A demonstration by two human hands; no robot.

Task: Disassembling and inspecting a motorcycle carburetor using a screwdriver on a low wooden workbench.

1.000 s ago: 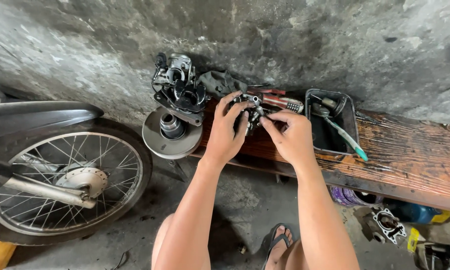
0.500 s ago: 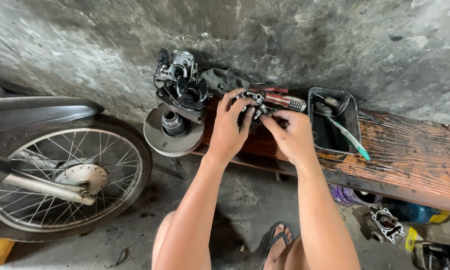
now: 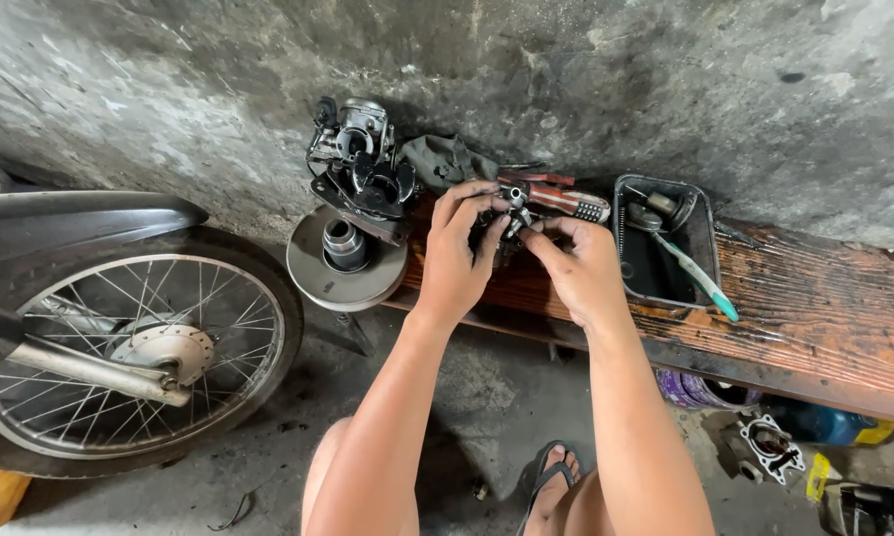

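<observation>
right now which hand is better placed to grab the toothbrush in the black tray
Right. The right hand sits beside the black tray, where the toothbrush lies. The left hand is farther off, on the other side of the small metal part that both hands hold.

The desk is crowded at its left end and open at its right. Left of the left hand, a carburettor sits above a round pulley disc overhanging the edge, blocking that side. Behind both hands, a dark rag and a striped-handled tool lie close against the rough wall. Right of the right hand, a black tray with a toothbrush stands near. Beyond it, bare wood gives room. Below left, a motorcycle wheel fills the floor.
</observation>
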